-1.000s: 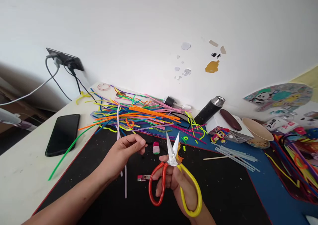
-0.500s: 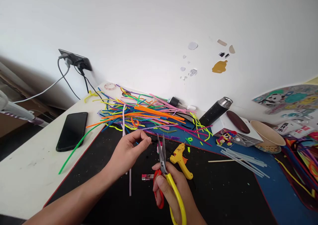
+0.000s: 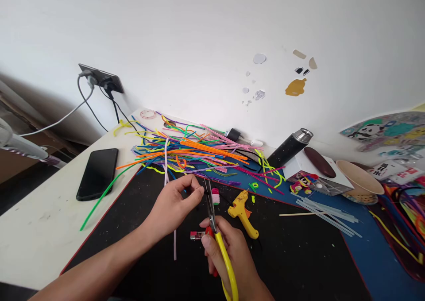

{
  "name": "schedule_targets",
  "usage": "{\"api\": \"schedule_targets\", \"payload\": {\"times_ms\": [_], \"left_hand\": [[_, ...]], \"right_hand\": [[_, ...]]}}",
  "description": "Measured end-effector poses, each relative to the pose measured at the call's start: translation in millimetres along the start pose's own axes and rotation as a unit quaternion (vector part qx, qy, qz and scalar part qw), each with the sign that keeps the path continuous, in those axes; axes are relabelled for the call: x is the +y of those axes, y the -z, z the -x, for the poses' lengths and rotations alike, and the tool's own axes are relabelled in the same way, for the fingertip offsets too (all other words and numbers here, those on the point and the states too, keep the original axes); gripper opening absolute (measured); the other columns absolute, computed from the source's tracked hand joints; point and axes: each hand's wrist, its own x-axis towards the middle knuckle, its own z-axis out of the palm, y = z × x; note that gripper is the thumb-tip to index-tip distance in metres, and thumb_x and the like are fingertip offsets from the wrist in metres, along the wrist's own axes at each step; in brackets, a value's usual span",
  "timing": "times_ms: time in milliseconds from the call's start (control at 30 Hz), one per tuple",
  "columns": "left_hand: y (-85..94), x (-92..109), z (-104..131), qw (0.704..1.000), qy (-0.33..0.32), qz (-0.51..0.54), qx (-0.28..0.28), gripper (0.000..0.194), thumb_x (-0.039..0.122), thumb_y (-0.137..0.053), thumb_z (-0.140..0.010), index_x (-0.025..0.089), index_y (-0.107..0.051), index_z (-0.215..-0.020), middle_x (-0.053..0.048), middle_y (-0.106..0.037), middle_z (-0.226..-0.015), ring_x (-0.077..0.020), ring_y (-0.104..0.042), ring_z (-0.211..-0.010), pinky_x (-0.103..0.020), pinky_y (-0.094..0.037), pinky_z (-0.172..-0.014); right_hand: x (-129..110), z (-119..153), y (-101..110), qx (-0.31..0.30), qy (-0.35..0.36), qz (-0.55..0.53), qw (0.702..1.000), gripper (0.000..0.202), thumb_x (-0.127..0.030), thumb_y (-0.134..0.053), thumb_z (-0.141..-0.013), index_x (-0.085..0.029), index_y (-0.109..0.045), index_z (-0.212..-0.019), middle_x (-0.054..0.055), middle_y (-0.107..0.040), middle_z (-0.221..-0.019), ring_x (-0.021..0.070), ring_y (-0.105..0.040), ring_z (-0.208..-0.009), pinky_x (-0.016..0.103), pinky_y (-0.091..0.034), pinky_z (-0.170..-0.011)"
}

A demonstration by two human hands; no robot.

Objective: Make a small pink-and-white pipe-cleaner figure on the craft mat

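My left hand [image 3: 175,201] is closed in a pinch, thumb against forefinger. At its fingertips is a short, dark bit that looks like black pipe cleaner, hard to make out against the black mat [image 3: 139,265]. Scissors [image 3: 211,210] with one yellow and one red handle are gripped in my right hand [image 3: 232,252]. Their blades point away from me, nearly together, right beside the left fingertips. Just past the blades stands a small pink, white and green coil [image 3: 215,196]. A lighter [image 3: 197,235] lies left of the right hand, partly covered.
Many coloured pipe cleaners [image 3: 195,150] are heaped along the wall. A yellow glue gun [image 3: 244,214] lies right of the scissors, with glue sticks [image 3: 327,214] farther right. A phone [image 3: 98,175] is at left. A black flask [image 3: 288,148] leans by a white box [image 3: 318,175].
The scissors have moved slightly left to the left fingertips, and their blades have come closer together. The pink coil, largely covered before, now shows. My left hand stays nearly in place.
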Motion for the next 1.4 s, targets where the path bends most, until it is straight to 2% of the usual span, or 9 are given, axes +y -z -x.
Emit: {"api": "schedule_targets", "payload": {"times_ms": [867, 1067, 1400], "left_hand": [[-0.9, -5.3, 2.6, 1.0, 0.019, -0.014, -0.02, 0.03, 0.042, -0.061, -0.092, 0.02, -0.054, -0.071, 0.002, -0.056, -0.07, -0.0155, -0.051, -0.069, -0.026, -0.041, -0.068], [-0.8, -7.5, 3.1, 0.999, 0.022, -0.015, -0.026, 0.03, 0.042, -0.062, -0.092, 0.02, -0.055, -0.072, 0.002, -0.056, -0.071, -0.0159, -0.051, -0.07, -0.026, -0.042, -0.068], [-1.6, -8.0, 0.8, 0.999, 0.024, -0.011, -0.021, 0.029, 0.042, -0.062, -0.091, 0.021, -0.055, -0.072, 0.002, -0.057, -0.071, -0.016, -0.052, -0.07, -0.026, -0.042, -0.068]], "right_hand": [[0.7, -2.2, 2.8, -0.013, -0.011, 0.009, 1.0, 0.051, -0.068, -0.059, -0.097, -0.019, -0.064, -0.109, -0.006, -0.051, -0.062, 0.008, -0.048, -0.041, 0.018, -0.037, -0.041], [-0.3, -3.0, 2.9, 0.002, -0.019, 0.014, 1.0, 0.053, -0.071, -0.058, -0.096, -0.02, -0.064, -0.108, -0.006, -0.051, -0.06, 0.0085, -0.048, -0.04, 0.018, -0.034, -0.039], [4.4, -3.9, 3.5, -0.001, -0.009, 0.015, 1.0, 0.048, -0.067, -0.061, -0.097, -0.02, -0.064, -0.107, -0.006, -0.05, -0.061, 0.0088, -0.048, -0.041, 0.019, -0.033, -0.04]]}}
